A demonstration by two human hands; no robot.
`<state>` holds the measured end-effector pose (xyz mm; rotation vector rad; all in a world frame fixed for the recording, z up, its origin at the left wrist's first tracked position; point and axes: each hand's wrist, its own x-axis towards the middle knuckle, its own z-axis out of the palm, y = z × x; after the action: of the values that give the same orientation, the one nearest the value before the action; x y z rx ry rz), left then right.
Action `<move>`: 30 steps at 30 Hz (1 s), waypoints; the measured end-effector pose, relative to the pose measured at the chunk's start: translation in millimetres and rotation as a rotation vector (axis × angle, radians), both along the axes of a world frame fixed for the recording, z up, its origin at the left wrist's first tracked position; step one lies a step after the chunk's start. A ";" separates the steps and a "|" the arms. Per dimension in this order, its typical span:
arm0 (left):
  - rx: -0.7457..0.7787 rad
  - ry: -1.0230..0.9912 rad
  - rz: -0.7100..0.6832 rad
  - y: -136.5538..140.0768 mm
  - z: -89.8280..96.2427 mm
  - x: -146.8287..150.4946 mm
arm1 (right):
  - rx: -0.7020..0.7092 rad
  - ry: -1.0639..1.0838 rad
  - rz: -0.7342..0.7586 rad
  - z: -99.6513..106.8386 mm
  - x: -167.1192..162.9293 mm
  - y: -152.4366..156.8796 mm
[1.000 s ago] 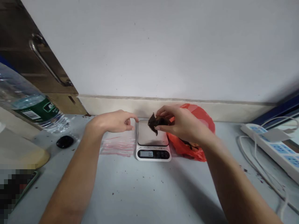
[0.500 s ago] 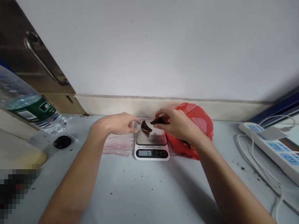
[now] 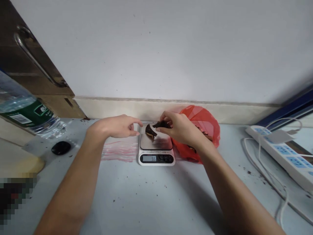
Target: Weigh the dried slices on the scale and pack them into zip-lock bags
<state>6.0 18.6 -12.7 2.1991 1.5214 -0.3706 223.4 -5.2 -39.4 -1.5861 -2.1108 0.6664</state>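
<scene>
A white digital kitchen scale point(image 3: 144, 151) stands on the table, its display showing what looks like 5.5. On its steel platform lies a curled piece of dried peel point(image 3: 150, 132), dark brown outside and paler at the lower edge. My right hand point(image 3: 182, 128) pinches a second dark dried peel point(image 3: 161, 124) over the platform's right side; whether that piece touches the steel I cannot tell. At the platform's left edge is my left hand point(image 3: 117, 125), thumb and forefinger apart with nothing between them. A red plastic bag point(image 3: 211, 122) with more dark pieces inside sits partly behind my right forearm.
Flat clear plastic bags with red seams point(image 3: 119, 151) lie left of the scale. Farther left are a black oval object point(image 3: 61, 148) and a water bottle point(image 3: 31, 114). A white power strip point(image 3: 276, 150) with cables runs along the right. Dark crumbs dot the table.
The scale's display has gone from 0.0 to about 5.5. My right hand, with its peel, has come slightly closer to the platform. My left hand remains beside the scale.
</scene>
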 end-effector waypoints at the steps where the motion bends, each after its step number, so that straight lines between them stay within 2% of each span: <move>1: 0.000 -0.003 0.001 -0.2 0.2 0.1 | -0.007 -0.020 -0.007 -0.2 -0.1 0.2; 8: 0.002 0.008 0.006 -2.3 2.5 0.9 | -0.104 -0.144 0.023 -0.3 -2.9 0.5; 15: 0.006 0.006 0.001 -1.6 0.9 0.1 | -0.111 -0.153 0.021 0.1 -0.8 1.8; 19: 0.006 0.006 0.009 -1.7 1.3 -0.2 | -0.079 -0.095 0.007 -0.4 5.7 4.0; 23: -0.007 0.018 0.021 -3.2 3.7 1.2 | -0.016 0.054 -0.013 3.6 13.2 5.5; 26: -0.002 0.026 0.026 -3.6 4.9 1.9 | -0.036 0.172 -0.021 9.6 19.1 4.7; 30: 0.004 0.032 0.020 -1.4 3.0 -1.3 | -0.028 0.227 -0.032 15.2 25.2 2.3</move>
<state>4.8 17.2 -9.7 2.1895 1.5612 -0.3981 248.6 -2.9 -24.2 -1.4789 -1.9159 0.8271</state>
